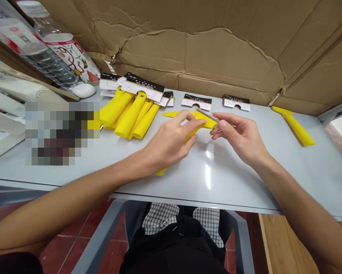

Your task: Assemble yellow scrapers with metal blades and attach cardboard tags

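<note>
A yellow plastic scraper (206, 118) with a broad head and a grey strip along its far edge is held above the table. My left hand (173, 140) is closed around it, fingers over its head; the handle runs below the hand, mostly hidden. My right hand (242, 139) pinches the right end of the head between thumb and fingers, where a bit of something clear shows. Just beyond the hands lie two black-and-white cards, a left card (196, 102) and a right card (236, 102). Another yellow scraper (298, 129) rests at the right.
At the left lies a pile of yellow scrapers (131, 114) with black-and-white header cards (143, 85). Plastic bottles (56, 49) lean behind it. A pixelated patch hides part of the left side. Brown cardboard (216, 53) walls off the back of the grey table (273, 179).
</note>
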